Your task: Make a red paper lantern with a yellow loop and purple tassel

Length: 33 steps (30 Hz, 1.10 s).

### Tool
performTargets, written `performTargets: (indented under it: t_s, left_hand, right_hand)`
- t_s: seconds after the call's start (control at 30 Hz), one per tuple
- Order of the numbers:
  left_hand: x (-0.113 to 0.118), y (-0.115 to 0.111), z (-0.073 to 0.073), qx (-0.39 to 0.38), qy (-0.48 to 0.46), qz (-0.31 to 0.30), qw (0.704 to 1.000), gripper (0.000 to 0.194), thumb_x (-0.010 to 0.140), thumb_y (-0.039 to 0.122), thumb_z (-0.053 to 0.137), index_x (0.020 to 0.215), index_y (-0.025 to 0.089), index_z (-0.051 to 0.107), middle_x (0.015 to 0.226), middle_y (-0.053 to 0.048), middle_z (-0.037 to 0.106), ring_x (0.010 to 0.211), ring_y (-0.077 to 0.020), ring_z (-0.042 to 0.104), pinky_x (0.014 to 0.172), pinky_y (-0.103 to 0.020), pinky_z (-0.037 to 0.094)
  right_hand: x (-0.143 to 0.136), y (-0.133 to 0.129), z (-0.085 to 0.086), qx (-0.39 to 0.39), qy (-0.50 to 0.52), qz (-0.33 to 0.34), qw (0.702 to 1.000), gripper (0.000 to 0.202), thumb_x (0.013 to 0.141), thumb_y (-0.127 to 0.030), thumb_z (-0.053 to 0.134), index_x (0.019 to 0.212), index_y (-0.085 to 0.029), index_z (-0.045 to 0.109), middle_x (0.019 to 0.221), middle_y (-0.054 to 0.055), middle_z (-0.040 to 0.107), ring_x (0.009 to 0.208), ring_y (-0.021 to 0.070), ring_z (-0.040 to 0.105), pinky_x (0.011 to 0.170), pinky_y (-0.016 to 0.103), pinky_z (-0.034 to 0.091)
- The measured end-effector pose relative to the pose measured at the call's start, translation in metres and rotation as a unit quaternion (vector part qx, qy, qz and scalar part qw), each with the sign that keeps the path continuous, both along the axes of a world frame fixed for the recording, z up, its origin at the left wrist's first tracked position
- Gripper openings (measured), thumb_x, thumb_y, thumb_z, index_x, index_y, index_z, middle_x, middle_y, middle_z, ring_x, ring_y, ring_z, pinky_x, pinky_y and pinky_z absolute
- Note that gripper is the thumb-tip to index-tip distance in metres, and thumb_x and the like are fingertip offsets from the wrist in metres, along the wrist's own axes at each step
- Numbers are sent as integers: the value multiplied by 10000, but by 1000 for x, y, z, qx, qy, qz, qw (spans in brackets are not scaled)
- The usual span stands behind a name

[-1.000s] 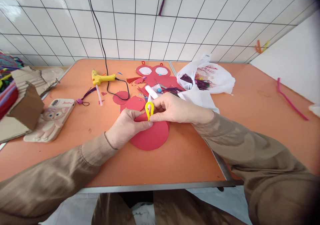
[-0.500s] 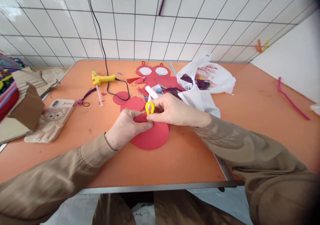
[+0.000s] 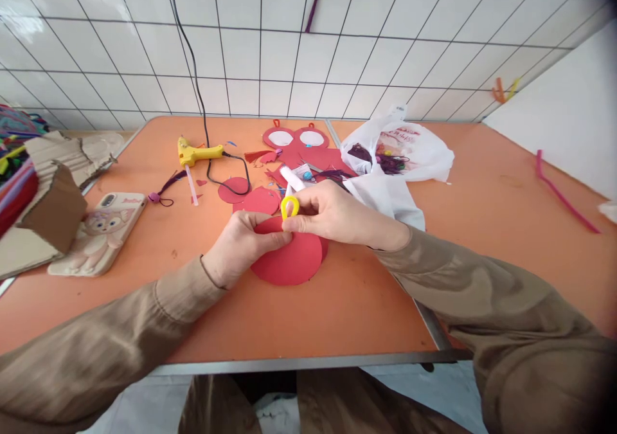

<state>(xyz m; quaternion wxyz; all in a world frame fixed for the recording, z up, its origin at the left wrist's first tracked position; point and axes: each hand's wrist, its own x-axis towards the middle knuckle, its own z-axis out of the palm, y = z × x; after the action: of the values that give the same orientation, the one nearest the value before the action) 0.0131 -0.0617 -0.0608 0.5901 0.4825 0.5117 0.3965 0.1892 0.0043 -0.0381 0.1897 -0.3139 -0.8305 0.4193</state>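
Observation:
A red paper disc [image 3: 288,262] is raised slightly over the orange table, its upper edge pinched between the thumb and fingers of my left hand [image 3: 245,242]. Above that edge, my right hand [image 3: 332,217] pinches a yellow fuzzy loop [image 3: 290,207] by its lower end. The two thumbs are close together, and the spot where the loop meets the disc is partly covered by them. Another red edge shows behind the disc at its right side.
A yellow glue gun [image 3: 197,153] with a black cord lies at the back left, near a phone [image 3: 100,233] and torn cardboard [image 3: 53,209]. Red paper shapes [image 3: 260,200] lie beyond my hands. A white plastic bag [image 3: 424,154] sits at the back right.
The yellow loop looks rounder and shorter, with its lower end more covered by my right fingers. The red disc and my left thumb have shifted slightly up and left.

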Motion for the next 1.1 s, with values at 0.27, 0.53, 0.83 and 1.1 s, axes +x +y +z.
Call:
performTargets:
  t_s: [0.27, 0.53, 0.83, 1.1]
  left_hand:
    - [0, 2, 0, -31, -19, 17, 999, 258, 573, 350, 846, 683, 144, 735, 670, -30, 706, 598, -135, 595, 576, -259, 446]
    - [1, 0, 2, -26, 31, -1, 999, 238, 619, 364, 789, 673, 143, 719, 646, -40, 690, 567, -152, 589, 538, -279, 443]
    - [0, 0, 2, 2, 4, 7, 1000, 214, 632, 346, 807, 680, 155, 721, 643, -34, 693, 620, -180, 641, 581, -292, 493]
    - [-1, 1, 1, -13, 13, 0, 1000, 210, 620, 324, 825, 713, 157, 737, 671, -43, 715, 648, -199, 665, 574, -291, 503]
  right_hand:
    - [4, 2, 8, -13, 22, 31, 999, 162, 779, -296, 658, 741, -144, 620, 689, 3, 576, 640, 104, 496, 562, 246, 385]
    - [-1, -1, 3, -5, 7, 6, 1000, 124, 762, -244, 634, 698, -142, 603, 619, -29, 522, 579, 77, 455, 518, 228, 352]
    - [2, 4, 6, -48, 46, 25, 997, 198, 780, -340, 678, 752, -150, 629, 712, 5, 609, 646, 106, 517, 581, 253, 415]
    - [-3, 3, -5, -49, 59, 17, 997, 173, 749, -269, 674, 669, -164, 562, 630, -29, 550, 587, 85, 468, 548, 244, 384]
